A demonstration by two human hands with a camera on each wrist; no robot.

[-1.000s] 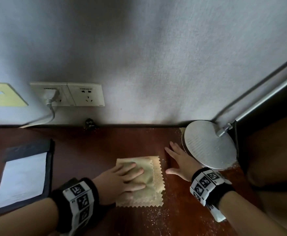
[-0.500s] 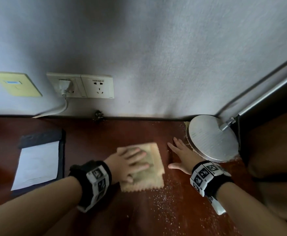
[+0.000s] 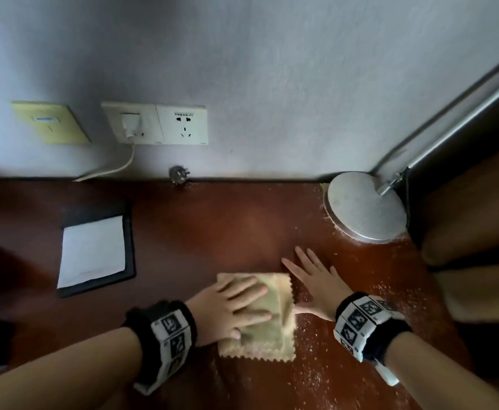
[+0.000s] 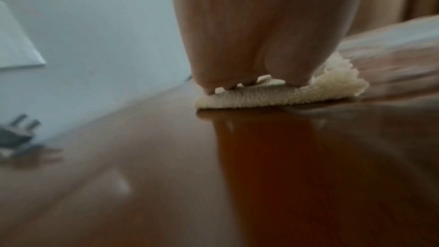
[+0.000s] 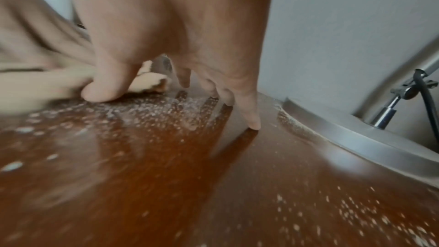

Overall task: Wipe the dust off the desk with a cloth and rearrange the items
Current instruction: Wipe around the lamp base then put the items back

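left hand (image 3: pixel 230 306): fingers flat, spread – cover much of the cloth (image 3: pixel 274 335)
right hand (image 3: pixel 316 284): fingers splayed on dusty worktop (image 3: pixel 212 232)

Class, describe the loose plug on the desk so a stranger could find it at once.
Start at the double wall socket. Look down to where wall meets desk: the loose plug lies there, prongs up. Unlike the white plug in the socket, it is dark and unplugged.
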